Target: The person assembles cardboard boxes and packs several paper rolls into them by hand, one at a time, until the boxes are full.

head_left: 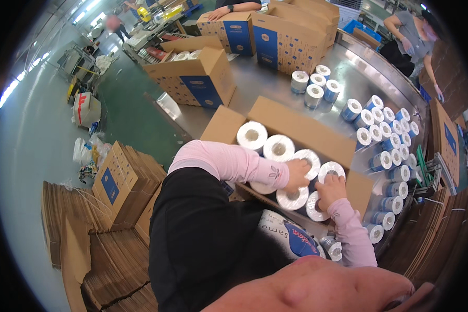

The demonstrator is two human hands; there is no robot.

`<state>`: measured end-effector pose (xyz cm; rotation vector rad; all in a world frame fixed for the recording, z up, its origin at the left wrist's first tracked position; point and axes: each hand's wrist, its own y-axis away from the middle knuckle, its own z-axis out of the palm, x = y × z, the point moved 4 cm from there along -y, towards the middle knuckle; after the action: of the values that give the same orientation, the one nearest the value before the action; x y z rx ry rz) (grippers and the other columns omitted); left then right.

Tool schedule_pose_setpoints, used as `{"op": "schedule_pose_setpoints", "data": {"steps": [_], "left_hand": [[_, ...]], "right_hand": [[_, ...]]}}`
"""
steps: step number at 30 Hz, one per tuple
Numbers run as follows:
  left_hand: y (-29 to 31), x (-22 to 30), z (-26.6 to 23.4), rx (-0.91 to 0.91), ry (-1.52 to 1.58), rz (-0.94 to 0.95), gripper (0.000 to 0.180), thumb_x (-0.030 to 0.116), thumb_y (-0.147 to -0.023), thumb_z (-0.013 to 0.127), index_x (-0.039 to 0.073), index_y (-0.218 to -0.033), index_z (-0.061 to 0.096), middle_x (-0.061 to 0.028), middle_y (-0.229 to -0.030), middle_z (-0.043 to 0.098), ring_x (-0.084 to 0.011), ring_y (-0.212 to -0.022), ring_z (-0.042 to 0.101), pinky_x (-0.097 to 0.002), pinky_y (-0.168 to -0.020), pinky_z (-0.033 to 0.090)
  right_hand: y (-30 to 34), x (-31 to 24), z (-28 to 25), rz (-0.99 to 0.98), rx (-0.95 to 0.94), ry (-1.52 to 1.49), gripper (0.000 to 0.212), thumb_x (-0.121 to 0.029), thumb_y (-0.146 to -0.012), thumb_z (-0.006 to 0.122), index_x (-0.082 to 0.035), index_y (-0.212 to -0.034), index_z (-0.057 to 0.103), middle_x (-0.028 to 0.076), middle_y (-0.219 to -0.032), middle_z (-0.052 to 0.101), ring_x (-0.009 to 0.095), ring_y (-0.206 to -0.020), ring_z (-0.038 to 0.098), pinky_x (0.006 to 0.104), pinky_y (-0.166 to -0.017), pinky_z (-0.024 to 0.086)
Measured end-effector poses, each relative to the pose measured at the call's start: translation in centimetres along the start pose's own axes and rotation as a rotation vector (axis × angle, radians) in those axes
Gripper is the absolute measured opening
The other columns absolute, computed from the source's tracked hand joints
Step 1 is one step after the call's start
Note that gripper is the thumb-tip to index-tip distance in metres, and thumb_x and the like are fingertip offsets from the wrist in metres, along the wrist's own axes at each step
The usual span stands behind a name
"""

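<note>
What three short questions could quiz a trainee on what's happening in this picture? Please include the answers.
1. True or false: the person's left hand and right hand both touch white-ended cylindrical rolls in the open brown cardboard box.

2. What colour are the person's cloth sleeves?
A) Green
B) Pale pink
C) Black

3. Fill in the blank: beyond the box, blue-and-white wrapped loose rolls stand on the shiny metal table, most of them toward the picture's ____ side.

Key:
1. True
2. B
3. right
</note>
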<state>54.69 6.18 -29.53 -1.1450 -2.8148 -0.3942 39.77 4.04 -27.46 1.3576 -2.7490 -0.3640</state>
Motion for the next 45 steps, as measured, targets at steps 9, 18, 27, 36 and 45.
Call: {"op": "schedule_pose_setpoints", "data": {"steps": [9,18,27,36,45], "left_hand": [[12.2,-12.5,-6.1,0.562,0.094,-0.496,0.062,0.029,-0.071,0.074,0.016,-0.127,0.053,-0.0201,-0.131,0.048,-0.0365,-0.122,0.044,-0.0440,-0.102,0.038],[21.0,-14.0,-4.3,0.154,0.770,-0.942,0.086,0.059,-0.076,0.064,-0.001,-0.134,0.043,-0.0249,-0.119,0.059,-0.0369,-0.109,0.058,-0.0382,-0.094,0.044],[10.1,-6.7,-5.3,0.001,0.257,-0.362,0.090,0.064,-0.067,0.069,0.008,-0.134,0.046,-0.0231,-0.134,0.046,-0.0375,-0.122,0.046,-0.0460,-0.104,0.034],[14.3,-10.4,-1.0,1.139,0.225,-0.680,0.070,0.033,-0.078,0.068,0.008,-0.137,0.040,-0.0188,-0.143,0.032,-0.0360,-0.134,0.029,-0.0484,-0.110,0.024],[18.7,-8.2,17.0,0.474,2.514,-1.440,0.077,0.074,-0.085,0.035,0.020,-0.140,0.037,-0.0138,-0.137,0.046,-0.0346,-0.128,0.039,-0.0626,-0.099,0.031]], "right_hand": [[8.7,1.4,2.2,0.041,0.402,-0.815,0.042,-0.011,-0.069,0.066,-0.008,-0.111,0.061,0.016,-0.109,0.055,0.034,-0.113,0.048,0.0425,-0.099,0.037],[13.1,10.9,4.8,0.564,0.660,-1.278,0.047,-0.032,-0.098,0.045,-0.002,-0.067,0.060,0.002,-0.058,0.055,0.007,-0.051,0.047,0.0264,-0.046,0.034],[-4.4,9.8,0.8,0.275,0.896,-0.094,0.021,-0.022,-0.087,0.059,-0.004,-0.096,0.064,0.016,-0.097,0.063,0.036,-0.091,0.057,0.0467,-0.081,0.041],[5.3,1.4,-0.5,0.184,0.607,-0.087,0.020,-0.012,-0.081,0.059,-0.003,-0.098,0.065,0.015,-0.093,0.063,0.034,-0.087,0.058,0.0460,-0.085,0.043],[9.0,-2.0,6.6,0.535,0.727,-0.477,0.044,-0.007,-0.087,0.043,0.003,-0.130,0.048,0.021,-0.141,0.040,0.039,-0.133,0.034,0.0467,-0.111,0.025]]}}
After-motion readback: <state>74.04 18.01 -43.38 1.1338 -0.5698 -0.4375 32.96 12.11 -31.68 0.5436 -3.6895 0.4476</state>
